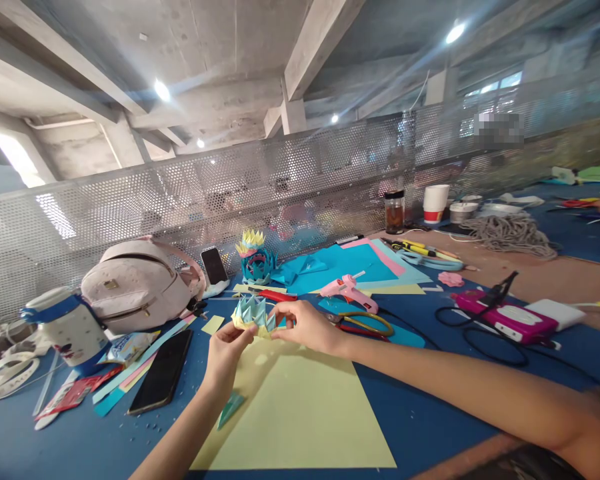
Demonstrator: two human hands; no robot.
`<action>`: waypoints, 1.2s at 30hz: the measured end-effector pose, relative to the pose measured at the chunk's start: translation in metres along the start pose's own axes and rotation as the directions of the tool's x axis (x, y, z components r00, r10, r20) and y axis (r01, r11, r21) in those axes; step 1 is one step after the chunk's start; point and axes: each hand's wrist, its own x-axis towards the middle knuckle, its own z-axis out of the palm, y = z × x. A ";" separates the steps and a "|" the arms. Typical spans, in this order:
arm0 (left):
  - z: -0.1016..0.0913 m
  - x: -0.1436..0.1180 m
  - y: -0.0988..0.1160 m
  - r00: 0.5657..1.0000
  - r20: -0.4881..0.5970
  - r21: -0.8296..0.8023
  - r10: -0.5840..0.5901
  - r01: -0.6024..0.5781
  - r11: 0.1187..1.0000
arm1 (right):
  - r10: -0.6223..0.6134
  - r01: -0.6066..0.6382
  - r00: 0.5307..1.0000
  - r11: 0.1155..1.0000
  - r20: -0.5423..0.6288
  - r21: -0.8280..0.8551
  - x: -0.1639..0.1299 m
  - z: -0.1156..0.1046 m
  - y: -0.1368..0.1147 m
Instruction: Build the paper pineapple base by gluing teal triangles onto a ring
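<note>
Yellow paper sheet (300, 413) lies beneath my left hand (227, 347) and right hand (307, 325), both pinching the part-assembled origami crown (254, 313); finished model (254, 260) stands beyond.

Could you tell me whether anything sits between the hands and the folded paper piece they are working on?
Nothing visible does. The left hand and right hand both already grip the folded paper piece, held just above the yellow sheet.

Two bare forearms, no sleeves, bare fingers (240, 331), no rings
</note>
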 end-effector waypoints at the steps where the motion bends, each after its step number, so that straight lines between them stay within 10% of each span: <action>1: 0.001 -0.001 0.001 1.000 -0.001 -0.013 -0.013 0.013 1.000 | 0.004 -0.004 1.000 1.000 -0.003 -0.010 0.000 0.000 -0.001; 12: 0.002 0.001 0.002 0.998 0.066 -0.072 -0.007 0.012 0.997 | 0.007 -0.008 0.999 1.000 -0.051 -0.024 0.000 0.000 -0.005; 23: -0.007 0.000 -0.001 0.900 0.175 0.330 0.400 -0.436 0.837 | -0.163 0.155 0.982 0.984 -0.096 -0.082 -0.002 0.002 0.007; 26: -0.010 -0.003 0.003 0.721 0.240 0.543 0.650 -0.654 0.526 | -0.244 0.248 0.959 0.969 -0.142 0.009 -0.004 0.001 0.004; 30: -0.012 -0.009 0.018 0.251 0.599 0.445 0.760 -0.894 -0.056 | -0.197 0.227 0.958 0.965 -0.206 0.134 -0.005 0.002 0.005; 33: -0.014 -0.013 0.028 0.099 0.772 0.349 0.627 -0.892 -0.289 | -0.093 0.130 0.988 0.934 -0.123 0.334 -0.005 0.004 0.010; 36: -0.015 -0.015 0.031 0.039 0.824 0.337 0.566 -0.836 -0.434 | -0.049 0.011 0.997 0.850 0.058 0.527 -0.004 0.007 0.012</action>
